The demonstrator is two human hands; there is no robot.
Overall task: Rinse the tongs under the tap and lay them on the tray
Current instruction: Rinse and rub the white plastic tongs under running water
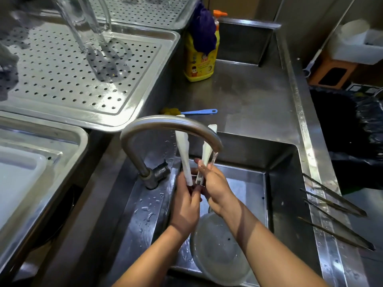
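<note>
Steel counter [248, 96] — perforated tray [143, 83], yellow bottle [200, 63], blue-handled brush [199, 111].

The tongs [183, 156] are white. The tap [165, 120] and sink [286, 183] are plain silver-grey steel. The tray [51, 79] is the same steel, dotted with even rows of small dark round holes. The bottle [200, 63] is yellow with an orange cap and a printed label, and the cloth [204, 32] over it is dark purple. The brush [200, 111] has a blue handle and a yellow head. The bin bag [342, 131] is black.
</note>
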